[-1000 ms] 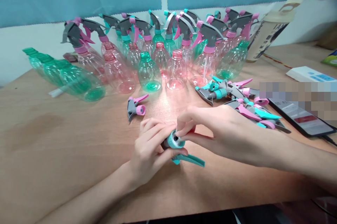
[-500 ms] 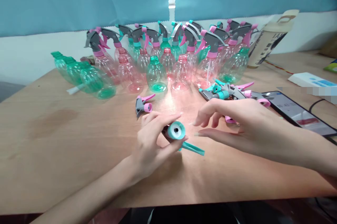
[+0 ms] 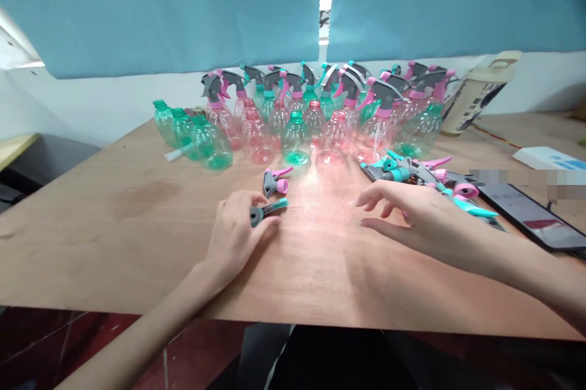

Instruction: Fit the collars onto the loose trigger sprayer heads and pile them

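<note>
My left hand [image 3: 235, 225] is low over the wooden table, its fingers around a grey and teal spray head [image 3: 257, 215] whose teal trigger points right. Just beyond it lies a grey and pink spray head [image 3: 273, 184]. To the right, my right hand [image 3: 403, 210] hovers with fingers curved and apart, holding nothing. Behind that hand is a pile of grey, teal and pink spray heads [image 3: 398, 171]. Several clear bottles stand at the back, among them a green one [image 3: 296, 143] and a pink one [image 3: 333, 143] without spray heads; others carry them.
The wooden table [image 3: 137, 243] has its near edge below my hands. A phone [image 3: 533, 213] and a white and blue box [image 3: 552, 158] lie at the right. A beige cup [image 3: 478, 97] stands at the back right. Green bottles [image 3: 210, 144] stand at the back left.
The view has shifted, so the bottles appear further right. My left hand has moved left and down to the table with the teal spray head, now turned. My right hand stays open.
</note>
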`<state>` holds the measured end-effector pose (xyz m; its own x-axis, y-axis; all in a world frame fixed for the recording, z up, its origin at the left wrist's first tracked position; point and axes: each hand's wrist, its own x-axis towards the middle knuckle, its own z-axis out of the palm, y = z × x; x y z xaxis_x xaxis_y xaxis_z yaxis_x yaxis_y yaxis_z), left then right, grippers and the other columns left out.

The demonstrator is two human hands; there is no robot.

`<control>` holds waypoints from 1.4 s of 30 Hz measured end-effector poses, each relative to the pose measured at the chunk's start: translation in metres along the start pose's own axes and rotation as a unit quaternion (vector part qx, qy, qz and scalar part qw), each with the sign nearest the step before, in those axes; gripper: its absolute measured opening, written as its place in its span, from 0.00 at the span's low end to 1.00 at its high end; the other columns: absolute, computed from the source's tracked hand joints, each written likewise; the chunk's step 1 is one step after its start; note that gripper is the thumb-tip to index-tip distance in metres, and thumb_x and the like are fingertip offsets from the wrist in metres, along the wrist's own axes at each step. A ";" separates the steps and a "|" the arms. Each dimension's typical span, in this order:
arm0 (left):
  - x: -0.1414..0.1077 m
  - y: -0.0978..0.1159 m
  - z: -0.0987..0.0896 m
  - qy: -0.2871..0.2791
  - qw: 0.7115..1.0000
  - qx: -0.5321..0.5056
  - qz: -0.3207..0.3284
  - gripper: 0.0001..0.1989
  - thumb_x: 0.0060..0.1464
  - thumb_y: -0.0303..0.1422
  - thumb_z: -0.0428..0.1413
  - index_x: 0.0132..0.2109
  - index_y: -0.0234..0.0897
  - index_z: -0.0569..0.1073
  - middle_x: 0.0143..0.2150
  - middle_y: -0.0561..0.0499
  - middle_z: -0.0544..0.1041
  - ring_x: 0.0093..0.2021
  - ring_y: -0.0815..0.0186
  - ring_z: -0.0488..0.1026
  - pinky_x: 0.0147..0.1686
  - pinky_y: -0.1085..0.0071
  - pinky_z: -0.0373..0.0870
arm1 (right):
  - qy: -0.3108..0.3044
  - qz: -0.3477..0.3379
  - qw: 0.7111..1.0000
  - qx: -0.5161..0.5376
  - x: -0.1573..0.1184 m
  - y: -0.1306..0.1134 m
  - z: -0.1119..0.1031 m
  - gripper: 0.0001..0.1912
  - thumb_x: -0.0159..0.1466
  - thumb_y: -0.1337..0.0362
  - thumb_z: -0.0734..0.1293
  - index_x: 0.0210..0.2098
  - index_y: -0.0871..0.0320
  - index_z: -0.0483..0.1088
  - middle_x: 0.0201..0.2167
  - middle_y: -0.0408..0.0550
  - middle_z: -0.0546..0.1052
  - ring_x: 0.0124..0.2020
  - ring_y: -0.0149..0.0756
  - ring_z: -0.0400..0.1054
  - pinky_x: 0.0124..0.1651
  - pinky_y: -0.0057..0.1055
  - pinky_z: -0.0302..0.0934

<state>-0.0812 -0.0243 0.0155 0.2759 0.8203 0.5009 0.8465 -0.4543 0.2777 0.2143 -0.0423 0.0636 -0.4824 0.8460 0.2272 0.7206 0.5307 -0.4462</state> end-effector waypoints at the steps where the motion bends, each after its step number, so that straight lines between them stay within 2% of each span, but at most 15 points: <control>1: -0.005 -0.001 -0.001 -0.033 0.999 0.002 0.012 0.12 0.53 0.36 0.60 0.42 0.36 0.68 0.40 0.48 0.73 0.41 0.58 0.70 0.42 0.60 0.64 | -0.002 -0.001 1.000 -0.007 -0.002 0.000 0.002 0.12 0.63 0.54 0.63 0.42 0.52 0.67 0.38 0.44 0.76 0.32 0.34 0.71 0.30 0.30 0.63; 3: -0.015 -0.001 -0.004 -0.082 0.996 -0.008 0.031 0.12 0.55 0.36 0.58 0.44 0.37 0.69 0.45 0.47 0.72 0.45 0.57 0.69 0.45 0.60 0.65 | -0.017 0.001 1.000 -0.019 -0.007 0.002 0.007 0.13 0.63 0.52 0.62 0.43 0.51 0.67 0.40 0.44 0.76 0.33 0.34 0.71 0.32 0.31 0.64; 6: -0.024 0.000 -0.010 -0.113 0.992 -0.012 0.047 0.14 0.58 0.36 0.55 0.49 0.38 0.68 0.50 0.45 0.71 0.50 0.57 0.67 0.49 0.60 0.65 | -0.044 0.011 0.998 -0.034 -0.015 0.003 0.013 0.13 0.64 0.52 0.61 0.44 0.51 0.66 0.42 0.43 0.75 0.35 0.35 0.71 0.35 0.33 0.65; 10: -0.025 0.000 -0.012 -0.134 0.988 0.034 0.072 0.16 0.60 0.33 0.52 0.54 0.37 0.68 0.52 0.44 0.72 0.52 0.57 0.68 0.49 0.59 0.66 | -0.056 0.014 0.997 -0.046 -0.022 0.003 0.015 0.12 0.65 0.54 0.61 0.45 0.51 0.65 0.44 0.44 0.74 0.37 0.36 0.71 0.37 0.34 0.65; 14: -0.021 0.004 -0.007 -0.126 0.982 0.115 0.079 0.18 0.60 0.33 0.52 0.55 0.32 0.68 0.51 0.40 0.72 0.50 0.53 0.68 0.46 0.57 0.68 | -0.046 0.016 0.997 -0.064 -0.027 0.012 0.012 0.12 0.64 0.54 0.61 0.45 0.52 0.66 0.43 0.46 0.74 0.40 0.38 0.70 0.39 0.35 0.65; 18: -0.014 0.012 -0.003 -0.138 0.973 0.174 0.066 0.20 0.60 0.35 0.52 0.56 0.28 0.67 0.52 0.36 0.72 0.49 0.50 0.68 0.43 0.57 0.68 | -0.030 0.040 0.995 -0.083 -0.033 0.031 0.003 0.12 0.63 0.54 0.62 0.43 0.52 0.66 0.44 0.47 0.72 0.41 0.40 0.70 0.40 0.36 0.65; 24: 0.001 0.021 -0.002 -0.197 0.957 0.204 0.064 0.25 0.61 0.33 0.49 0.61 0.24 0.61 0.57 0.31 0.68 0.56 0.46 0.66 0.49 0.55 0.66 | -0.026 0.067 0.991 -0.113 -0.051 0.070 -0.014 0.10 0.63 0.54 0.62 0.40 0.51 0.67 0.44 0.49 0.71 0.45 0.44 0.68 0.45 0.42 0.64; 27: 0.011 0.034 -0.001 -0.191 0.952 0.222 0.092 0.27 0.59 0.34 0.52 0.61 0.23 0.60 0.58 0.28 0.66 0.57 0.43 0.64 0.50 0.52 0.65 | -0.001 0.074 0.989 -0.126 -0.064 0.087 -0.020 0.12 0.63 0.54 0.62 0.43 0.53 0.67 0.45 0.51 0.70 0.47 0.46 0.66 0.48 0.45 0.62; 29: 0.020 0.051 0.002 -0.176 0.954 0.200 0.135 0.27 0.59 0.34 0.52 0.61 0.23 0.60 0.57 0.29 0.67 0.56 0.44 0.65 0.49 0.52 0.65 | 0.018 0.084 0.987 -0.132 -0.072 0.094 -0.022 0.13 0.63 0.56 0.62 0.44 0.54 0.66 0.46 0.53 0.69 0.48 0.46 0.65 0.49 0.45 0.62; 32: 0.041 0.084 0.017 -0.168 0.954 0.115 0.218 0.20 0.61 0.31 0.51 0.58 0.29 0.63 0.54 0.36 0.70 0.52 0.52 0.68 0.49 0.57 0.66 | 0.035 0.089 0.986 -0.139 -0.080 0.102 -0.023 0.12 0.63 0.58 0.62 0.44 0.56 0.66 0.48 0.55 0.68 0.50 0.47 0.64 0.51 0.46 0.61; 35: 0.067 0.113 0.045 -0.189 0.927 0.031 0.322 0.19 0.59 0.22 0.48 0.57 0.37 0.64 0.55 0.42 0.68 0.53 0.58 0.66 0.48 0.62 0.66 | 0.051 0.086 0.986 -0.137 -0.084 0.106 -0.022 0.12 0.63 0.59 0.61 0.45 0.57 0.66 0.50 0.57 0.67 0.53 0.48 0.62 0.54 0.48 0.60; 38: 0.095 0.133 0.078 -0.210 0.898 0.027 0.385 0.22 0.55 0.19 0.50 0.56 0.35 0.65 0.53 0.40 0.67 0.52 0.57 0.65 0.47 0.62 0.66 | 0.067 0.080 0.985 -0.139 -0.088 0.109 -0.020 0.14 0.63 0.61 0.61 0.47 0.58 0.66 0.52 0.59 0.66 0.54 0.49 0.61 0.56 0.49 0.59; 42: 0.120 0.148 0.107 -0.214 0.866 0.057 0.449 0.17 0.60 0.21 0.47 0.55 0.38 0.67 0.48 0.42 0.68 0.48 0.58 0.66 0.44 0.64 0.66 | 0.077 0.073 0.985 -0.137 -0.093 0.114 -0.019 0.16 0.62 0.62 0.63 0.49 0.59 0.65 0.53 0.59 0.65 0.56 0.49 0.61 0.57 0.48 0.59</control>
<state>0.1256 0.0442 0.0285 0.9688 0.2186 0.1171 0.2357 -0.9584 -0.1612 0.3509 -0.0596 0.0084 -0.2969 0.9012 0.3156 0.8944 0.3782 -0.2386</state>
